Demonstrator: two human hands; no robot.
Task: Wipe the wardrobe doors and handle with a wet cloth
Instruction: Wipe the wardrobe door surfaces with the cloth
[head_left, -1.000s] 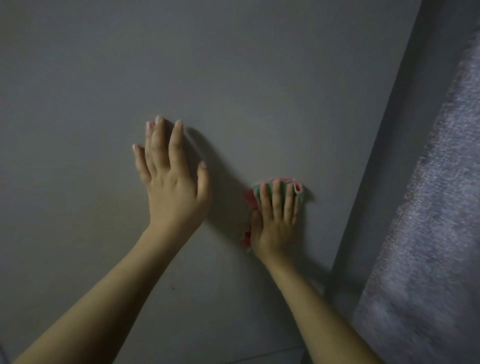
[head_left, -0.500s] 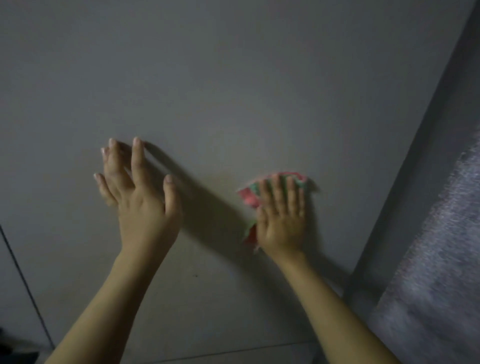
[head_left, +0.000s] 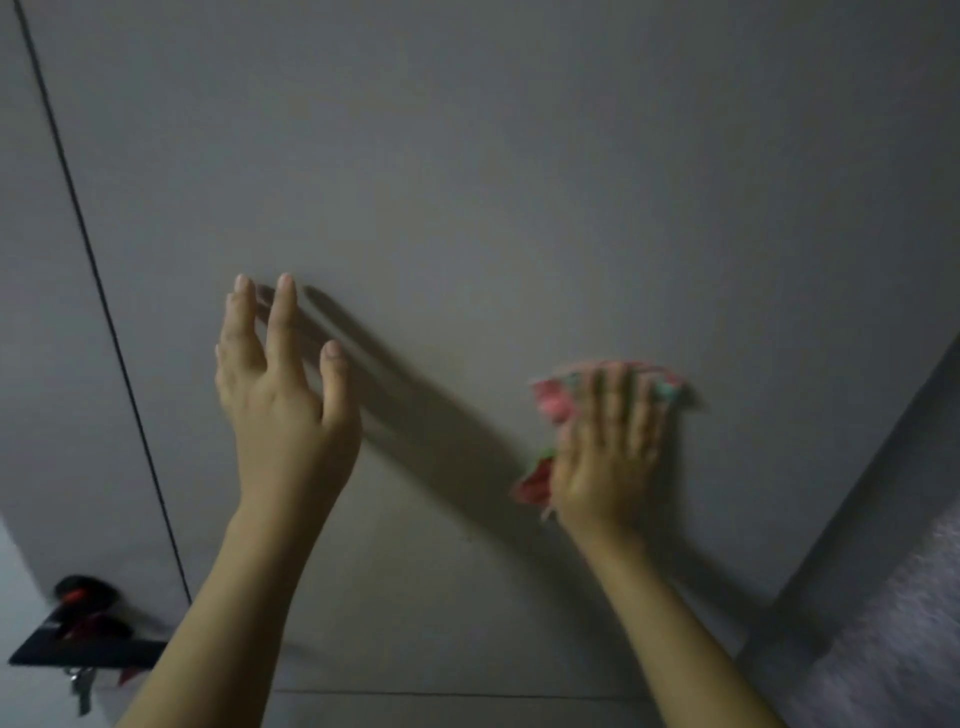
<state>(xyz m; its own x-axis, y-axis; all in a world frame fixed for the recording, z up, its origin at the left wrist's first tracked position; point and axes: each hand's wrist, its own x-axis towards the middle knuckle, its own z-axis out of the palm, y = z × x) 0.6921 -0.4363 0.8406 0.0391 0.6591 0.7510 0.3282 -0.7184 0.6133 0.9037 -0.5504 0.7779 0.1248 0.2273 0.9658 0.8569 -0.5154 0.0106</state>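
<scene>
Cloth (head_left: 553, 402) under right hand (head_left: 605, 457) on door (head_left: 493, 182); left hand (head_left: 280, 395) leftward; handle (head_left: 85, 644), perhaps, lower left.

The wardrobe door (head_left: 519, 182) is seen as a smooth, matt grey panel with no visible grain, split by a thin dark seam from a neighbouring panel (head_left: 36, 364) of the same flat finish. The cloth (head_left: 553, 402) is shown as soft, crumpled fabric in pink, red and green; its weave is blurred. At the lower left, a dark handle (head_left: 88, 649) with a matt black look is seen, and below it small keys (head_left: 82, 691) of dull grey metal. At the far right, a pale surface (head_left: 893, 649) with a rough, grainy, fabric-like texture is shown.
</scene>
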